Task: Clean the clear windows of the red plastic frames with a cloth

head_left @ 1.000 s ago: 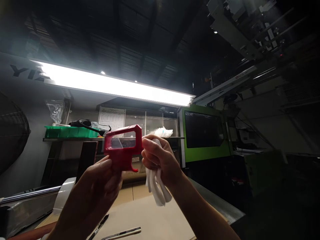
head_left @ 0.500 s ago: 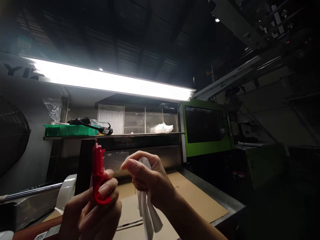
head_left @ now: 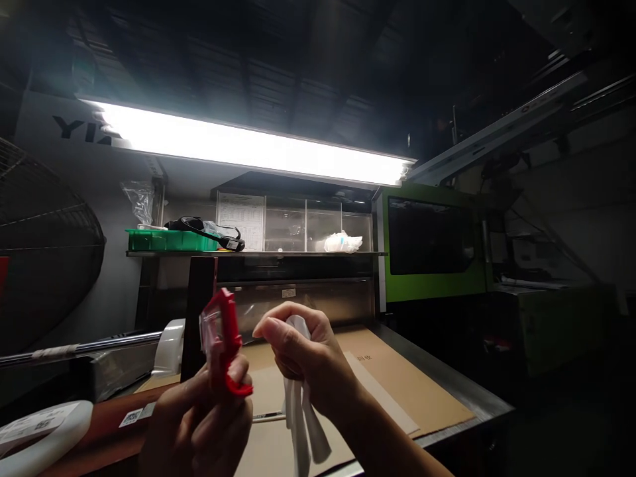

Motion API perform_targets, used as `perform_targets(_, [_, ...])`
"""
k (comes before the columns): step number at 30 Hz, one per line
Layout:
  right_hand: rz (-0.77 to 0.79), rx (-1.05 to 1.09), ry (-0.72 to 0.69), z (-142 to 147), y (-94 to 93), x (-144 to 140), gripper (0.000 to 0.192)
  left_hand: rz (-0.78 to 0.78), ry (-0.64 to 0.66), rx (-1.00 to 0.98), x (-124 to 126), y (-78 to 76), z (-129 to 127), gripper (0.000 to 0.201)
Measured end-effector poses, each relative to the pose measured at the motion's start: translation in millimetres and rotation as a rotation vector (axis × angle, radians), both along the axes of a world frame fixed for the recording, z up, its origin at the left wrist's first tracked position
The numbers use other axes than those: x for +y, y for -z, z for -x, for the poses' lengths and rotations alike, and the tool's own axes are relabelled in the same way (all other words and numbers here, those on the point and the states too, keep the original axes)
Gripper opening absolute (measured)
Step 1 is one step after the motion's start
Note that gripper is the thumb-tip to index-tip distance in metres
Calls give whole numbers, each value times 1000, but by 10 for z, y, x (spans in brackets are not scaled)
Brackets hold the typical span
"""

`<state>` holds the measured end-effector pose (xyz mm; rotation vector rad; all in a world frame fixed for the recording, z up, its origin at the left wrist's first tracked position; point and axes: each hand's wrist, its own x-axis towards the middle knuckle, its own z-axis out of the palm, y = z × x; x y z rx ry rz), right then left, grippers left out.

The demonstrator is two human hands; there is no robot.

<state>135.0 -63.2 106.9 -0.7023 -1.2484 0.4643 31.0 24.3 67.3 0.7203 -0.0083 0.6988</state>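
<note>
Head view: the left hand [head_left: 199,424] grips a red part [head_left: 223,341] by its lower end, fingers closed around it, a fingertip resting at the curled foot. The part stands nearly upright, long axis vertical with a slight lean to the right at the top, and turned almost edge-on to the camera, so a clear window in it shows only as a thin pale sliver on its left side. The right hand [head_left: 303,354] is just beside it, to the right and at about the same height, fingers bunched around a white cloth [head_left: 301,411] whose loose ends hang down below the fist. Hand and part are near but apart, a small gap between the cloth's top and the red edge. Both are held up above a worktop [head_left: 447,404] covered with cardboard [head_left: 397,381]. Behind it, a shelf [head_left: 258,253] carries a green tray [head_left: 169,240], under a bright strip light [head_left: 248,147]. A green machine [head_left: 432,245] stands to the right.
</note>
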Motion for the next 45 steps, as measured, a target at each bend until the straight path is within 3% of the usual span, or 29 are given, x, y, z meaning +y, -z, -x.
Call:
perform_targets(3, [-21,15,3,-53,-1,8,18,-86,-133,77,4,-24,2,19])
perform_targets(6, [-33,56,-14,-114,-23,12,18,-153,-143,54,-13,-126,-13,19])
perform_targets(10, [-43,122,-51,-193,-108,42,13,-450,-171,-20,-64,-348,-32,30])
perform_targets(16, [-115,122,-128,-238,-350,127,13,-813,-266,-94,-145,-714,11,26])
perform_targets(21, [-106,86,-113,-188,-534,164,19,-868,-302,-121,-201,-926,47,21])
perform_targets(26, [-34,75,-92,-122,-604,192,19,-893,-358,-133,-214,-1006,71,20])
perform_targets(32, [16,46,-111,-94,-597,228,26,-920,-414,-124,-217,-1035,80,14])
perform_targets(45, [-13,-50,-136,-161,-575,271,28,-907,-396,-120,-205,-1006,53,9])
